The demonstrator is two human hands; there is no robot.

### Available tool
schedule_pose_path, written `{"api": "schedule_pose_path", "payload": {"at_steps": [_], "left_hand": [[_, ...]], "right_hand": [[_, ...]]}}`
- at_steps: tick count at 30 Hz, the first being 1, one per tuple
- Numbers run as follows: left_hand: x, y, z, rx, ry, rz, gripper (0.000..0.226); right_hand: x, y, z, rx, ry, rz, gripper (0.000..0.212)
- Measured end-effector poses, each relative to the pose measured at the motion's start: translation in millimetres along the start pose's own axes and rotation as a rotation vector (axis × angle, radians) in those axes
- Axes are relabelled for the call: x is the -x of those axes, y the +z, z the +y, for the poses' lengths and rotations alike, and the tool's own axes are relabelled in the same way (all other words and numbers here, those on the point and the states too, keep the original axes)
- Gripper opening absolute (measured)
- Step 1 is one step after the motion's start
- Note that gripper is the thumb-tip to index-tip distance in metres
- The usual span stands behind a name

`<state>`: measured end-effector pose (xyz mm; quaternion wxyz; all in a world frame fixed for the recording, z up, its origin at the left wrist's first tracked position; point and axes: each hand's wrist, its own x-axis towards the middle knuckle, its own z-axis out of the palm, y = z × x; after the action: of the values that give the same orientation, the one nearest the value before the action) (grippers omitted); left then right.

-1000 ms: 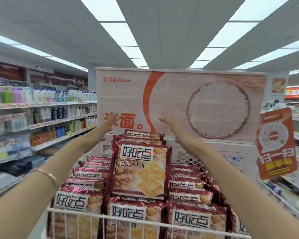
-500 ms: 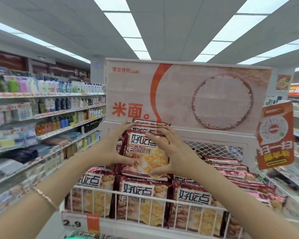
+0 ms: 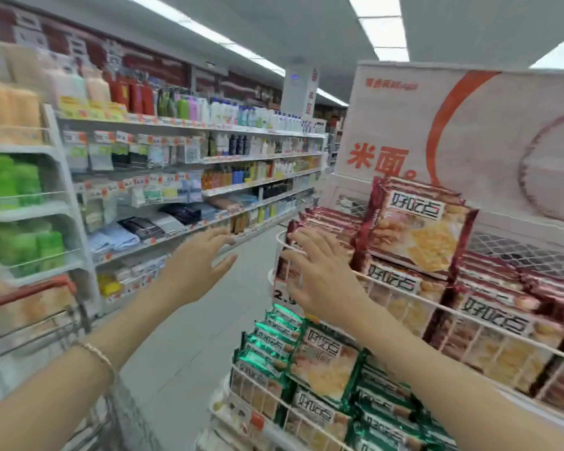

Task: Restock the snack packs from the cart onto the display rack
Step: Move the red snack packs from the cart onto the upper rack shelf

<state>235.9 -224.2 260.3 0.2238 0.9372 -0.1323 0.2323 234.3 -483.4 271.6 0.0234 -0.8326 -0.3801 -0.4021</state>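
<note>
A red snack pack (image 3: pixel 417 229) lies tilted on top of the red packs in the upper basket of the white wire display rack (image 3: pixel 489 323). Green snack packs (image 3: pixel 319 362) fill the basket below. My left hand (image 3: pixel 199 265) hangs in the air over the aisle, fingers spread and holding nothing. My right hand (image 3: pixel 316 271) is also spread and bare, in front of the rack's left corner, apart from the tilted pack. The cart (image 3: pixel 36 317) with its red handle shows at the lower left, blurred.
A long shelf unit (image 3: pixel 189 177) of bottles and packets lines the left side of the aisle. A big orange-and-white sign (image 3: pixel 469 131) rises behind the rack. The grey floor (image 3: pixel 189 346) runs between cart and rack.
Both hands have let go of the red pack, which now rests on the stack. The hands have drawn back to the left, and the view has swung left toward the aisle and cart.
</note>
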Motion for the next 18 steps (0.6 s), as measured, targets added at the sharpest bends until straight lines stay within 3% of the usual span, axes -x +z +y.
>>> {"api": "schedule_pose_path", "payload": {"at_steps": [9,18], "left_hand": [[233.3,-13.3,-165.1,-0.003,-0.632,-0.265,0.031],[396.3,46.7,-232.1,0.196,-1.189,-0.313,0.025]], "right_hand": [[38.9,172.1,-227.8,-0.45,-0.085,-0.595,0.037],[92.5,274.1,-363.6,-0.508,-0.232,-1.216,0.043]]}}
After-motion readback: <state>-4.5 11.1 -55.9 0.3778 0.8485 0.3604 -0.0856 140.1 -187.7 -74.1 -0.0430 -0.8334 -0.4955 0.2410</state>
